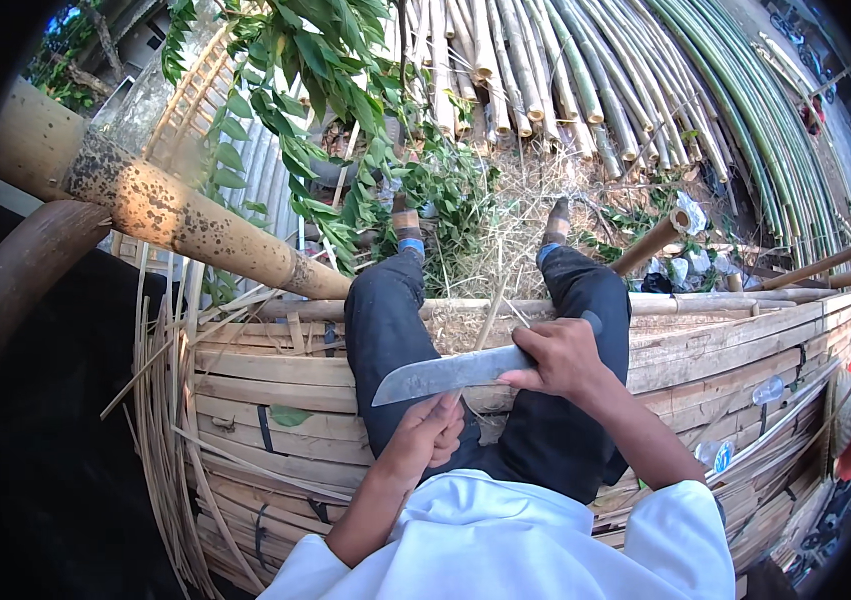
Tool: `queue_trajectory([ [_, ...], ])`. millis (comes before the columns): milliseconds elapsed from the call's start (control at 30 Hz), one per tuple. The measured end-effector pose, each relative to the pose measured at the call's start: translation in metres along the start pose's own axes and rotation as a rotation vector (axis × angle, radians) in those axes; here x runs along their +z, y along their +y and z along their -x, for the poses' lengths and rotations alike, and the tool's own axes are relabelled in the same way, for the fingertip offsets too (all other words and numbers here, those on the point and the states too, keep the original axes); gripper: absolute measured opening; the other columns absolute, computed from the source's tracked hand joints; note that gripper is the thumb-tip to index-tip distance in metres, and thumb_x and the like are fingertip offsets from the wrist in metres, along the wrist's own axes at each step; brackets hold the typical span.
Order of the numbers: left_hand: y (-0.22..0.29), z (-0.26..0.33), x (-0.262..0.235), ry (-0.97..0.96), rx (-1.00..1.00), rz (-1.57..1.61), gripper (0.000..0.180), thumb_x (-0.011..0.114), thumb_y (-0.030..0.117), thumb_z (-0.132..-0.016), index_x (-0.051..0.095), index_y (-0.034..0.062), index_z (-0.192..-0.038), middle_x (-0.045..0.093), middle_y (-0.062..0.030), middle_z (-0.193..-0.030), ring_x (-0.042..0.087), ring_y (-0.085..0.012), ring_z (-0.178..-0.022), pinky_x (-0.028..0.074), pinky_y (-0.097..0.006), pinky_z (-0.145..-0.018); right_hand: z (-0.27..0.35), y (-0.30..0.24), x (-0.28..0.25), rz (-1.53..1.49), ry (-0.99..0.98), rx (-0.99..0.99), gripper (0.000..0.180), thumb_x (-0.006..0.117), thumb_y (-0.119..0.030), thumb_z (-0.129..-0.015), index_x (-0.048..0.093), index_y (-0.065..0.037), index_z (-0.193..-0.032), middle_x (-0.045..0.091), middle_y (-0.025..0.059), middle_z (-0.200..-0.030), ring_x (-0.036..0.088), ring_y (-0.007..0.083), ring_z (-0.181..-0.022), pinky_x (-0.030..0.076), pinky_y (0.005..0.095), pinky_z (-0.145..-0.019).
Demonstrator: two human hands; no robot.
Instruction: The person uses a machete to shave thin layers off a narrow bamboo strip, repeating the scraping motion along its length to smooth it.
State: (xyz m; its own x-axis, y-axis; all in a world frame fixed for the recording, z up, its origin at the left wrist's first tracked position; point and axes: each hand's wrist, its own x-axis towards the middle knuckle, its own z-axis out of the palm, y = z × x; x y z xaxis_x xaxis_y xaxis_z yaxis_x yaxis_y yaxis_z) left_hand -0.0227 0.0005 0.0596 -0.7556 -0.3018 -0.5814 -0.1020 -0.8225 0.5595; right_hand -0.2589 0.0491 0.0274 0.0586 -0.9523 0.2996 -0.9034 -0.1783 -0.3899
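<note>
My right hand (558,358) is closed round the handle of a machete (441,375), whose broad grey blade points left across my lap. A thin bamboo strip (492,312) runs from my left hand up past the blade, between my knees. My left hand (430,435) is closed on the strip's near end, just below the blade. The blade crosses over the strip and seems to touch it. My right fingers hide most of the machete's handle.
I sit on a slatted bamboo platform (276,388). Loose split strips (174,440) lie at its left. A thick bamboo pole (181,210) slants past my left knee, near leafy branches (336,110). Long bamboo poles (576,75) are stacked ahead. Plastic cups (716,456) lie at right.
</note>
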Motion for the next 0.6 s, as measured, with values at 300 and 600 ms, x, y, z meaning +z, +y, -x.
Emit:
queue_trajectory([
  [300, -0.014, 0.009, -0.011, -0.117, -0.046, 0.116, 0.033, 0.038, 0.037, -0.1, 0.039, 0.0131, -0.078, 0.025, 0.0067, -0.055, 0.018, -0.002, -0.043, 0.012, -0.02, -0.037, -0.01, 0.054, -0.012, 0.025, 0.072, 0.55, 0.048, 0.055, -0.052, -0.085, 0.053, -0.007, -0.069, 0.054, 0.0142, -0.053, 0.058, 0.0344, -0.054, 0.043, 0.0438, -0.049],
  [600, -0.006, -0.002, -0.008, -0.053, -0.016, 0.072, 0.039, 0.037, 0.043, -0.099, 0.037, 0.0141, -0.074, 0.026, 0.0069, -0.056, 0.018, -0.0018, -0.043, 0.012, -0.02, -0.037, 0.002, -0.015, -0.004, -0.127, -0.117, 0.11, 0.053, 0.058, -0.059, -0.078, 0.051, -0.007, -0.069, 0.051, 0.0099, -0.056, 0.056, 0.0315, -0.051, 0.041, 0.0403, -0.047],
])
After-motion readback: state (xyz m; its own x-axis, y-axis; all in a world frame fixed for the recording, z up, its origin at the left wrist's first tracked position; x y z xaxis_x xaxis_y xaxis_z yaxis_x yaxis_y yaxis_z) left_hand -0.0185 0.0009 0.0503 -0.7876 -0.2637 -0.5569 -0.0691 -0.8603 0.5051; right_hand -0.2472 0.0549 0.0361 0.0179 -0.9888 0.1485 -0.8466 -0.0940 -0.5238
